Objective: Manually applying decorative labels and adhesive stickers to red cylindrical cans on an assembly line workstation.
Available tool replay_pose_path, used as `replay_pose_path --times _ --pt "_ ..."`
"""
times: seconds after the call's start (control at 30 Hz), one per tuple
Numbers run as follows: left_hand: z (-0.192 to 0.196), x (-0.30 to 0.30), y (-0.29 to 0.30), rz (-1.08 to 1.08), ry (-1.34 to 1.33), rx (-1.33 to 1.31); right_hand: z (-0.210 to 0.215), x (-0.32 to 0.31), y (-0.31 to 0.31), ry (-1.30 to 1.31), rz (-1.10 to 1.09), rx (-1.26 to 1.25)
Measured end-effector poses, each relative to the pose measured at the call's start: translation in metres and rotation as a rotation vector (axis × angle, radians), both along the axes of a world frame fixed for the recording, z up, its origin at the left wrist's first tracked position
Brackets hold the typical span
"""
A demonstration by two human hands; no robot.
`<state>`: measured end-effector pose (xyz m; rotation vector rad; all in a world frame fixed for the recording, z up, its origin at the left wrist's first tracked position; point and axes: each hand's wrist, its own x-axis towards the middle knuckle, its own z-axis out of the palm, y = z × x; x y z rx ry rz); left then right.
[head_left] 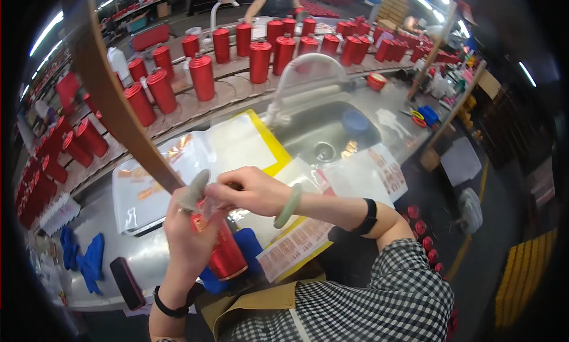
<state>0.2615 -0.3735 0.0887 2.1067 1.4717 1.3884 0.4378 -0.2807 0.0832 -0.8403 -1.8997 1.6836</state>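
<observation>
At the near edge of the steel counter (133, 253), I hold a red canister (226, 254) upright over a blue cloth (249, 247), my left hand (188, 235) clasped around its upper body and my right hand (252, 191) pinching a clear film wrapper (207, 210) at its top. Behind it lie clear sheets (178, 164) and label sheets (296, 244), and toward the counter's right end a sink (320, 134) holds a blue bowl (354, 121); what is in it I cannot tell. Along the far edge stand rows of capped red canisters (261, 60), with blue gloves (89, 262) at the near left corner.
</observation>
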Motion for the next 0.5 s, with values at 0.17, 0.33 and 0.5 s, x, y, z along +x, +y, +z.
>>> replay_pose_path --times 0.17,0.33,0.5 --pt "-0.002 -0.006 -0.007 0.021 -0.212 -0.023 -0.001 0.0 -0.008 0.179 0.085 0.118" --pt "-0.016 -0.01 -0.006 -0.086 -0.632 -0.207 0.002 0.007 -0.014 0.078 0.155 0.144" --pt "-0.016 -0.024 -0.01 -0.063 -0.724 -0.26 0.011 0.004 -0.017 -0.068 0.205 0.259"
